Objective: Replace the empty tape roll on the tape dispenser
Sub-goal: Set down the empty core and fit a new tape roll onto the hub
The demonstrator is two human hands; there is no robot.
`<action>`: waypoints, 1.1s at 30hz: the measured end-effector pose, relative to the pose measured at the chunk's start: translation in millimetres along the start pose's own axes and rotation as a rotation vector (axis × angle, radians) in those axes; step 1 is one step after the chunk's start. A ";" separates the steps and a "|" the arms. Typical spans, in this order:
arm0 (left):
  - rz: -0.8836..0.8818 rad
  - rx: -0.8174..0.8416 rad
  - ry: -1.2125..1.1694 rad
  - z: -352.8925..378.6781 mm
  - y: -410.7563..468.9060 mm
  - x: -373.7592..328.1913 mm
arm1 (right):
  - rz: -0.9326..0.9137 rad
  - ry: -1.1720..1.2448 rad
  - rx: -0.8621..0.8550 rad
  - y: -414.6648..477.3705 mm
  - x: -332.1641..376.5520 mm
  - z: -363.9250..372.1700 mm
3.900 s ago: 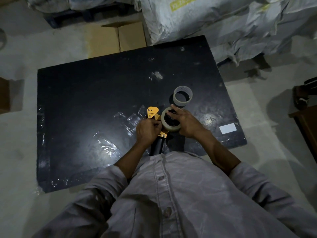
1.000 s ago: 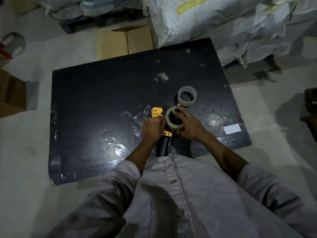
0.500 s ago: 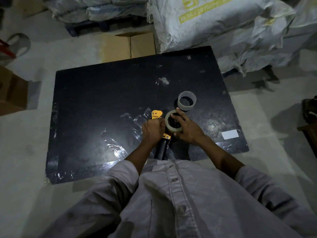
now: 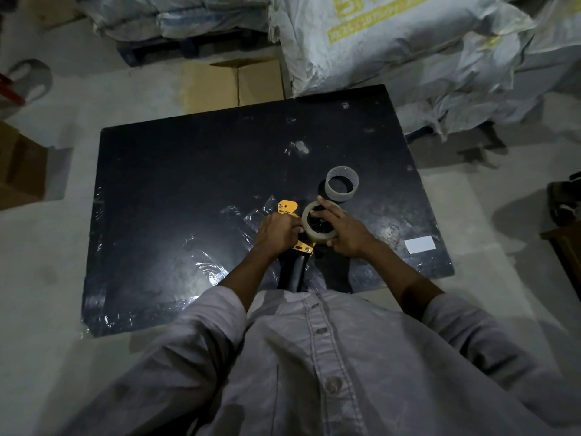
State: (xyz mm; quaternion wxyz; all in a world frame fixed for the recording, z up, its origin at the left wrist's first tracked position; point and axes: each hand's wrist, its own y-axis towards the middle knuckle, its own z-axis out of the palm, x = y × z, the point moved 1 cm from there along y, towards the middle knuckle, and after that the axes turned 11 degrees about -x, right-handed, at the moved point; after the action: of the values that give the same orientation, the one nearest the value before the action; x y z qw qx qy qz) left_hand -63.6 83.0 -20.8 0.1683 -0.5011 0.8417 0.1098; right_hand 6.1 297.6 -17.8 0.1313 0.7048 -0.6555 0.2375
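Observation:
A yellow tape dispenser (image 4: 287, 209) with a black handle (image 4: 291, 272) is held over the near middle of a black board (image 4: 195, 184). My left hand (image 4: 278, 232) is closed around the dispenser's yellow frame. A full roll of clear tape (image 4: 316, 232) sits on the dispenser's black hub, and my right hand (image 4: 345, 231) grips this roll, with fingers across its face and rim. The empty cardboard core (image 4: 341, 185) stands on the board just beyond the roll, apart from both hands.
Crumpled clear film (image 4: 204, 262) lies on the board left of the dispenser. A white label (image 4: 419, 246) is stuck near the board's right edge. A flat cardboard box (image 4: 232, 83) and large white sacks (image 4: 408, 42) lie behind, and another box (image 4: 19, 168) at the left.
Both hands stay on the dispenser and the roll; my right fingers have shifted slightly on the roll. The camera view has tilted a little, so the board appears lower.

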 end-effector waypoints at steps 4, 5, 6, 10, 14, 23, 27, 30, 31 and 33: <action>-0.007 -0.070 -0.043 3.6 -7.0 5.1 | -0.019 0.005 -0.009 1.1 -5.3 0.6; -0.035 -0.101 -0.076 5.2 -10.0 5.0 | -0.024 0.011 -0.004 1.0 -6.1 0.3; -0.069 -0.137 -0.111 5.5 -12.9 3.1 | -0.026 0.015 0.004 1.6 -8.4 1.4; -0.211 -0.206 -0.221 11.1 -20.1 -2.4 | -0.004 -0.013 0.004 2.8 -11.3 6.7; -0.308 -0.202 -0.292 16.8 -27.7 -1.8 | 0.179 0.035 -0.213 -18.4 13.5 15.7; -0.422 -0.189 -0.373 13.6 -35.6 2.4 | 0.995 0.806 0.127 -42.5 70.7 26.1; -0.442 -0.220 -0.402 13.0 -40.4 8.5 | 0.997 0.918 0.333 -38.3 79.8 45.5; -0.458 -0.244 -0.420 13.4 -46.3 10.8 | 0.969 0.825 0.313 -36.3 79.3 59.0; -0.455 -0.246 -0.418 14.7 -48.0 12.5 | 0.959 0.805 0.326 -36.7 78.7 63.7; -0.451 -0.253 -0.427 16.0 -51.3 15.0 | 0.933 0.743 0.305 -35.6 71.8 76.0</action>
State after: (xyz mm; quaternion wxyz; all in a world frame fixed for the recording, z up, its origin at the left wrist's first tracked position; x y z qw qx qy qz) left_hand -22.3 52.3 -42.3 0.2972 -0.6573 0.6352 0.2760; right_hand 55.5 201.8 -41.8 0.1310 0.2247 -0.7637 0.5908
